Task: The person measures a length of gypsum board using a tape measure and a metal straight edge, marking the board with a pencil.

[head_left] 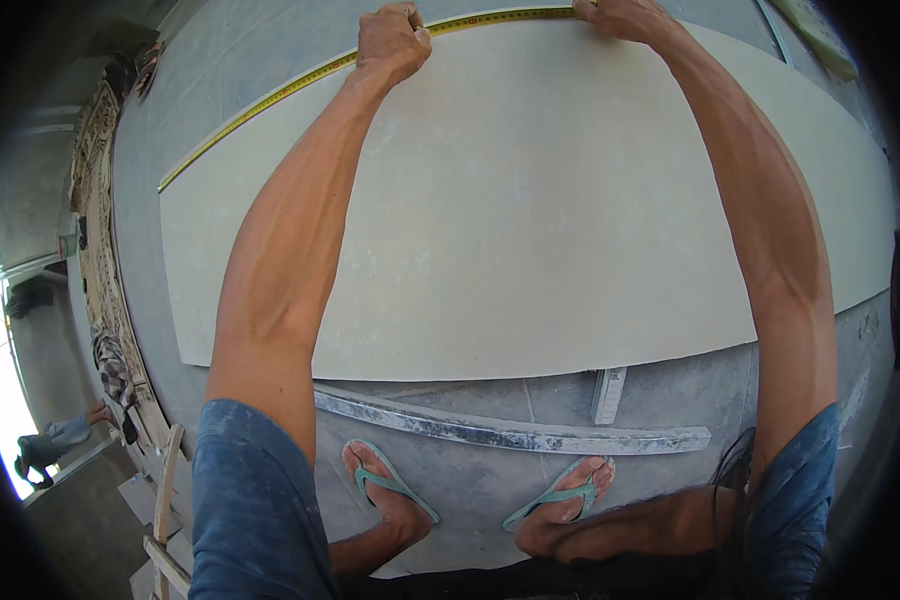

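Note:
A large pale flat board [530, 220] lies on the floor in front of me. Along its far edge runs the yellow blade of a tape measure [270, 100], its tip at the board's far left corner. My left hand [394, 44] is closed over the blade, left of the middle of that edge; its fingertips are partly hidden. Farther right, my right hand [622, 18] grips the tape measure with bent fingers. The upper picture edge cuts off part of this hand, and the tape's case cannot be made out.
A long whitish-stained metal bar [510, 432] lies between the board and my sandalled feet [382, 478], with a short metal piece [608, 395] beside it. A patterned rug [98, 210] and wooden strips [167, 490] are at left. Another person [58, 440] is at far left.

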The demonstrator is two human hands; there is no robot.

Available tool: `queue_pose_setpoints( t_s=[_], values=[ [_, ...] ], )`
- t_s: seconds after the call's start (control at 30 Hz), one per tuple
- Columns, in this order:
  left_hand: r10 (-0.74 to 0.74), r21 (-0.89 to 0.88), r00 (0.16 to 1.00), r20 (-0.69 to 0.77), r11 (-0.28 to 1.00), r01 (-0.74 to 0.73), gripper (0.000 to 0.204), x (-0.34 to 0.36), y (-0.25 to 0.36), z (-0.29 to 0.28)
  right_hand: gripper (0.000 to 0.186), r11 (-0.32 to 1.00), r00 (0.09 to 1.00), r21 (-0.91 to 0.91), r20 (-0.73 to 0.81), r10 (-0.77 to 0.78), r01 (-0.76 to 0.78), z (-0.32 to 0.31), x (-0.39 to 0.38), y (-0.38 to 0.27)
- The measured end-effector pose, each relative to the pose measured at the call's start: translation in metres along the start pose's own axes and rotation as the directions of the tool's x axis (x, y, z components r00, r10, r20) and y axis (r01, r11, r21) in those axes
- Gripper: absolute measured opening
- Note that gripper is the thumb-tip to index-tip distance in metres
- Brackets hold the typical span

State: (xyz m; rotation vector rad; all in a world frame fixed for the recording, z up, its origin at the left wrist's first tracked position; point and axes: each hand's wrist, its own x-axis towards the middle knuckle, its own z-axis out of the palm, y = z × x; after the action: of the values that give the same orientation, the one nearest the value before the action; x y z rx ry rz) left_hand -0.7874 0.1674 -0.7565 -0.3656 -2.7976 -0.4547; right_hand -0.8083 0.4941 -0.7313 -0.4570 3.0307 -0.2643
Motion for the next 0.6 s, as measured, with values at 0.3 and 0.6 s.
queue_pose_setpoints(
  t_s=[0.3,0.6],
  values=[
    [0.117,0.142,0.986,0.119,0.981,-0.134,0.016,0.013,-0.008,-0.009,0.035,0.997,0.997,0.012,0.005,0.078,-0.078,-0.003,0.001,-0.007],
    [-0.037,0.098,0.988,0.149,0.995,0.023,0.013,0.003,0.014,-0.022,0.035,0.997,0.997,-0.016,0.036,0.072,-0.071,-0.008,-0.005,-0.018]
  ],
)
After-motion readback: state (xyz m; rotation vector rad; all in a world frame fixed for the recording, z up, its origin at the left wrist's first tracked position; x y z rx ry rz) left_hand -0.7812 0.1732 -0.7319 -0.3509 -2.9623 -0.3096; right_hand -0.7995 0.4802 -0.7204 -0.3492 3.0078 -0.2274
